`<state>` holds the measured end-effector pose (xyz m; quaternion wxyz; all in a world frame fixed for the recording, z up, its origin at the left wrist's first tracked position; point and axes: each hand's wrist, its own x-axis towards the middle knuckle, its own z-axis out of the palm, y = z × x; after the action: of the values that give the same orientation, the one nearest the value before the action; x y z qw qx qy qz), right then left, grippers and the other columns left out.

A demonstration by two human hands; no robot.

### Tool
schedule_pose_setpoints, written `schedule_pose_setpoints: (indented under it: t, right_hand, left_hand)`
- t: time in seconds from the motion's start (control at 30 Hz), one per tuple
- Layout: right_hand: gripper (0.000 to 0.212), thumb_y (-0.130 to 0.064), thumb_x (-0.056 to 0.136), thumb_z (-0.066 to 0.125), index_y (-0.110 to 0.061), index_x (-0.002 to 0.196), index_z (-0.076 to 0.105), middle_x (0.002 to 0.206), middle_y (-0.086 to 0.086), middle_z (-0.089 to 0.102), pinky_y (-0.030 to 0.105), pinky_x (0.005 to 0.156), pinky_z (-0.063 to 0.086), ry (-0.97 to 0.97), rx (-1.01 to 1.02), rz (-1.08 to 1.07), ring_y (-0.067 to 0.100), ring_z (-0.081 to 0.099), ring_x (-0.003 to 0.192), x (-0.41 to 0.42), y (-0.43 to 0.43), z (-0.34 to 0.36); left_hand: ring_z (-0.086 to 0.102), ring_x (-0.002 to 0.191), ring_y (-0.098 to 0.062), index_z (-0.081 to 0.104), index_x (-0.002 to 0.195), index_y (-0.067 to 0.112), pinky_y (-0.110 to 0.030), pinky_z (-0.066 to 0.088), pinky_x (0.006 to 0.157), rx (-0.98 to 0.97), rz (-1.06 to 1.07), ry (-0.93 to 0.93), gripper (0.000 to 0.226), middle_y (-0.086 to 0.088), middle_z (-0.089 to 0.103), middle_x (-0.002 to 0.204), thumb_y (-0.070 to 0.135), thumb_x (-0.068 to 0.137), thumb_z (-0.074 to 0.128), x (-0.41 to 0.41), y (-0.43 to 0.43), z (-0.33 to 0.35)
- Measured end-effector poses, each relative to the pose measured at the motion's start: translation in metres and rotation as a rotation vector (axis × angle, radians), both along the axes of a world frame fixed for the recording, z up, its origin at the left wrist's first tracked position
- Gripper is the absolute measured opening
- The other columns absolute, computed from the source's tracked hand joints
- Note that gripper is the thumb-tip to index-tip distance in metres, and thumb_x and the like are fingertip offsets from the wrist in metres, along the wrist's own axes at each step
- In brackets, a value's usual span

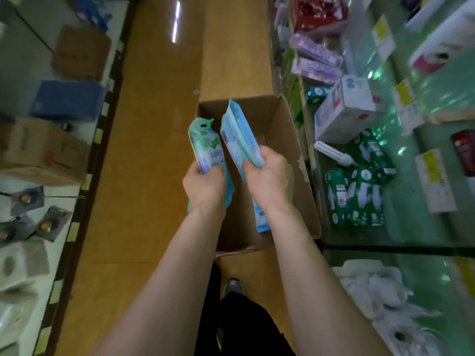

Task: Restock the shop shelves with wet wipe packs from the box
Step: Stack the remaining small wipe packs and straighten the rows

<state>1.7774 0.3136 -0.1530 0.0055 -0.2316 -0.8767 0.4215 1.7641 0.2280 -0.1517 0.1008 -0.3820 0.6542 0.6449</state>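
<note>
The left hand [204,185] is seen with fingers curled tight round the lower half of a teal pack [205,147], thumb side towards the camera. The pack is held upright; a notched hanging tab is shown at its top, a green and white panel with printed characters on its face, and its bottom edge is left sticking out under the wrist.

Just beside it, the right hand [270,176] is clamped on a pale blue pack [237,134], tilted so that its top leans away to the left. A flat, glossy, soft wrapper is shown, with a sealed seam along the top and a lighter panel at the bottom end, which pokes out below the hand. Whether one pack or a thin stack is held there cannot be told. The two packs are kept near each other, with a narrow gap between them.

Both are held over the open cardboard box [288,150], which is set on the brown floor [154,150] against the right-hand shelf [411,235]. On that shelf green cartons [359,201], a white carton [344,111] and a bare lamp bulb [334,152] are laid out. Across the aisle a brown carton [43,150], a blue box [66,101] and paper rolls [20,265] are stacked. A shoe [232,286] is glimpsed between the forearms.
</note>
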Motion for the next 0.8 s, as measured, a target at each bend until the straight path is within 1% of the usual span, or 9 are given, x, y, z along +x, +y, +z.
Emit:
schedule_pose_setpoints:
  t: [0.1, 0.2, 0.27, 0.33, 0.43, 0.57, 0.67, 0.73, 0.8]
  right_hand:
    - [0.014, -0.021, 0.087, 0.06, -0.021, 0.1, 0.066, 0.089, -0.002, 0.068, 0.03, 0.068, 0.05, 0.053, -0.027, 0.089, 0.021, 0.061, 0.083, 0.011, -0.026, 0.023]
    - [0.018, -0.02, 0.087, 0.06, -0.025, 0.102, 0.067, 0.087, -0.004, 0.07, 0.029, 0.068, 0.05, 0.095, -0.051, 0.192, 0.02, 0.063, 0.081, 0.015, -0.057, 0.045]
    - [0.019, -0.021, 0.088, 0.06, -0.024, 0.105, 0.067, 0.089, -0.003, 0.071, 0.029, 0.069, 0.05, 0.13, -0.057, 0.275, 0.019, 0.063, 0.082, 0.015, -0.082, 0.061]
    - [0.017, -0.022, 0.088, 0.061, -0.023, 0.104, 0.067, 0.088, -0.004, 0.07, 0.027, 0.063, 0.047, 0.176, -0.06, 0.366, 0.018, 0.062, 0.078, 0.015, -0.11, 0.078]
    - [0.015, -0.023, 0.089, 0.061, -0.023, 0.103, 0.067, 0.086, -0.007, 0.068, 0.023, 0.054, 0.041, 0.225, -0.073, 0.51, 0.014, 0.06, 0.075, 0.019, -0.156, 0.1]
    - [0.016, -0.024, 0.088, 0.062, -0.024, 0.104, 0.067, 0.089, -0.006, 0.069, 0.026, 0.063, 0.047, 0.276, -0.105, 0.66, 0.015, 0.062, 0.08, 0.029, -0.222, 0.12]
    - [0.016, -0.025, 0.09, 0.061, -0.024, 0.105, 0.066, 0.088, -0.007, 0.067, 0.022, 0.058, 0.046, 0.316, -0.132, 0.755, 0.013, 0.062, 0.079, 0.041, -0.275, 0.133]
    - [0.016, -0.026, 0.091, 0.06, -0.025, 0.106, 0.065, 0.088, -0.008, 0.066, 0.015, 0.054, 0.042, 0.339, -0.152, 0.812, 0.009, 0.061, 0.079, 0.051, -0.311, 0.14]
    - [0.012, -0.026, 0.091, 0.059, -0.025, 0.103, 0.064, 0.088, -0.01, 0.066, 0.012, 0.052, 0.044, 0.367, -0.164, 0.867, 0.004, 0.062, 0.077, 0.061, -0.347, 0.146]
  left_hand:
    - [0.056, 0.069, -0.006, 0.059, 0.091, 0.024, -0.03, 0.052, 0.074, -0.028, 0.067, 0.117, 0.014, 0.012, 0.057, 0.077, 0.01, 0.092, 0.058, 0.01, -0.028, 0.026]
    - [0.058, 0.07, -0.006, 0.056, 0.08, 0.03, -0.032, 0.053, 0.075, -0.063, 0.184, 0.19, 0.021, 0.014, 0.058, 0.076, 0.013, 0.092, 0.06, 0.017, -0.065, 0.05]
    - [0.061, 0.077, -0.009, 0.06, 0.092, 0.027, -0.034, 0.054, 0.077, -0.075, 0.273, 0.246, 0.012, 0.012, 0.06, 0.081, 0.015, 0.092, 0.06, 0.024, -0.093, 0.065]
    - [0.063, 0.083, -0.012, 0.063, 0.107, 0.024, -0.035, 0.055, 0.078, -0.094, 0.359, 0.293, 0.016, 0.01, 0.062, 0.087, 0.018, 0.093, 0.061, 0.034, -0.122, 0.079]
    - [0.062, 0.076, -0.01, 0.064, 0.104, 0.023, -0.034, 0.056, 0.073, -0.128, 0.482, 0.368, 0.014, 0.011, 0.062, 0.082, 0.016, 0.092, 0.06, 0.05, -0.167, 0.099]
    - [0.065, 0.085, -0.018, 0.064, 0.111, 0.017, -0.034, 0.056, 0.073, -0.178, 0.635, 0.444, 0.02, 0.004, 0.065, 0.09, 0.013, 0.092, 0.06, 0.077, -0.228, 0.126]
    - [0.065, 0.078, -0.012, 0.062, 0.092, 0.025, -0.038, 0.058, 0.077, -0.231, 0.715, 0.498, 0.013, 0.011, 0.064, 0.08, 0.012, 0.091, 0.06, 0.1, -0.279, 0.143]
    - [0.065, 0.075, -0.011, 0.059, 0.079, 0.029, -0.039, 0.059, 0.077, -0.246, 0.763, 0.523, 0.022, 0.012, 0.064, 0.076, 0.01, 0.09, 0.06, 0.115, -0.315, 0.152]
    - [0.066, 0.074, -0.013, 0.057, 0.075, 0.031, -0.038, 0.059, 0.075, -0.249, 0.814, 0.546, 0.027, 0.011, 0.064, 0.074, 0.009, 0.09, 0.059, 0.13, -0.349, 0.159]
